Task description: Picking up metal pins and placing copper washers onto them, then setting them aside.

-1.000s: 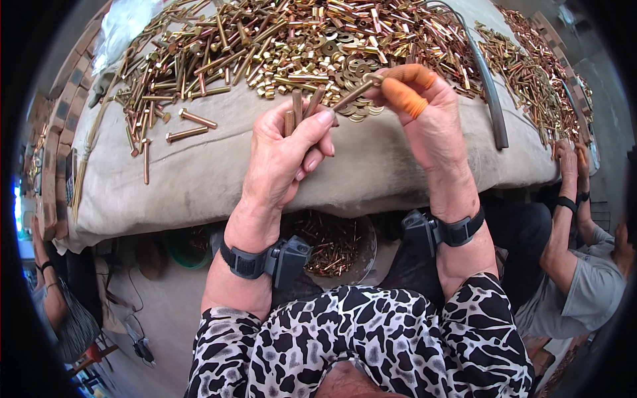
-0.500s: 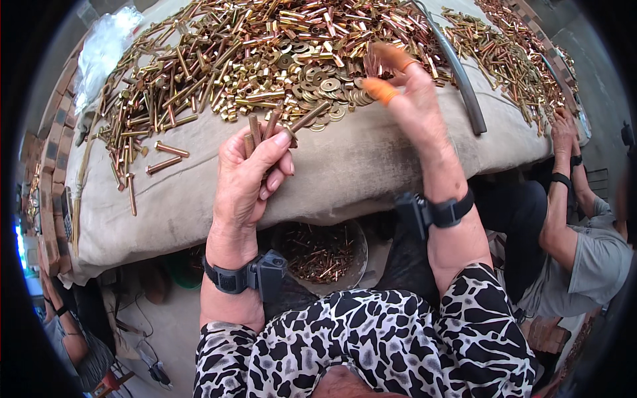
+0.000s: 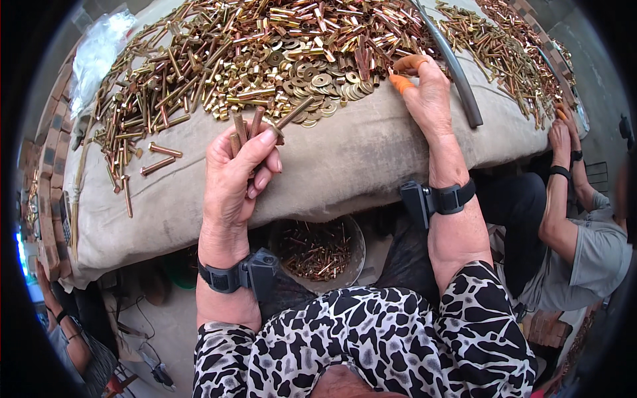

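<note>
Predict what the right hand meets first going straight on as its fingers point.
Probably the coppery metal pieces at the heap's near edge, just past the right hand's orange finger covers; depth is unclear, so contact may already exist.

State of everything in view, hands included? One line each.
Bare left hand, closed on brass-coloured threaded metal bolts.
Those bolts, threaded ends up, one leaning right.
Right hand with orange finger covers, at edge of brass-coloured metal pile; grip unclear.
Flat round brass-coloured metal washers, loose, overlapping.
Round grey bucket, holding loose metal pieces.
Clear plastic bag, crumpled.
Beige cloth, draped.
</note>
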Demonstrator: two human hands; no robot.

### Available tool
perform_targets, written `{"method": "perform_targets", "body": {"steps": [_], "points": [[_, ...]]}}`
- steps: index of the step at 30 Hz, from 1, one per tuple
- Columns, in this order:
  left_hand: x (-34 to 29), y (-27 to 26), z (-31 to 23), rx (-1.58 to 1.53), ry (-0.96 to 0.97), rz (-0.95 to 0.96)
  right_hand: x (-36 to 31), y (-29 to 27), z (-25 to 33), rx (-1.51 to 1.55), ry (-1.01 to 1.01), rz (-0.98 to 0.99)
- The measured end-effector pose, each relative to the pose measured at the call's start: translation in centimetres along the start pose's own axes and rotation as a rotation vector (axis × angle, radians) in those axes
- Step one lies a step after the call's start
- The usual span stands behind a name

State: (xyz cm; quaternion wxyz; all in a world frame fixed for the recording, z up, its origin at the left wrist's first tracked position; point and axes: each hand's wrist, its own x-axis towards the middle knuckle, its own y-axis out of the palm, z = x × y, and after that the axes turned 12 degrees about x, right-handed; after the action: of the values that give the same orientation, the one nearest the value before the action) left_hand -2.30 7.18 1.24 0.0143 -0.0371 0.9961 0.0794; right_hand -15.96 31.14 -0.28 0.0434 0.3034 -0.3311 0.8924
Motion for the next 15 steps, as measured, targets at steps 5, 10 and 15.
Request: {"method": "perform_targets", "body": {"steps": [5, 10, 15], "points": [[-0.2, 0.1, -0.2, 0.030, -0.005, -0.018, -1.0, 0.7, 2.7, 0.490, 0.053, -0.039], [-0.2, -0.1, 0.0, 0.003, 0.013, 0.007, -1.9, 1.0, 5.0, 0.914, 0.260, 0.201], [-0.2, 0.2, -0.2, 0.066, -0.010, -0.005, -2.4, 0.9, 6.2, 0.690, 0.000, 0.201]]}}
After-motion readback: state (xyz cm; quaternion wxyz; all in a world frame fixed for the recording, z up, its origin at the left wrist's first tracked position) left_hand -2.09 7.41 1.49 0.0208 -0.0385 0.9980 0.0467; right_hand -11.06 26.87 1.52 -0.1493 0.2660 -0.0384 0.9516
